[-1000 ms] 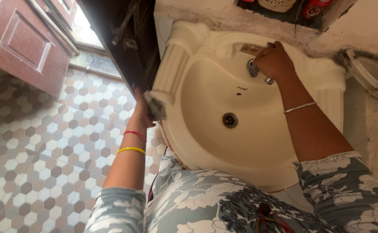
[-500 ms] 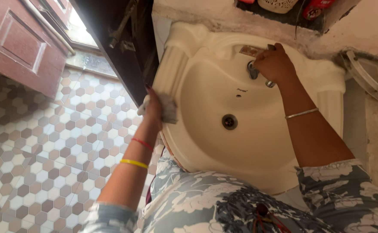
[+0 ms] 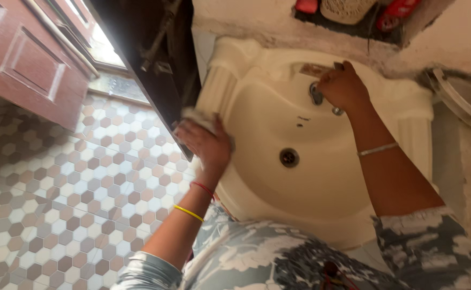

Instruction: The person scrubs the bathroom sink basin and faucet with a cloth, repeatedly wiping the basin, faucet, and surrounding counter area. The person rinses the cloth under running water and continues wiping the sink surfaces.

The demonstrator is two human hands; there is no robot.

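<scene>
My left hand (image 3: 206, 142) presses a cloth (image 3: 199, 117) on the sink (image 3: 278, 193) left rim; my right hand (image 3: 344, 86) grips the tap (image 3: 317, 96) at the back edge.

Soft daylight from the doorway (image 3: 103, 51), slight blur

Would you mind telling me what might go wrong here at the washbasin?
The left hand presses a cloth on the basin's left rim, close to a dark door edge; knuckles might knock it. The right hand covers the tap; a sudden opening may splash the patterned sleeves.
</scene>
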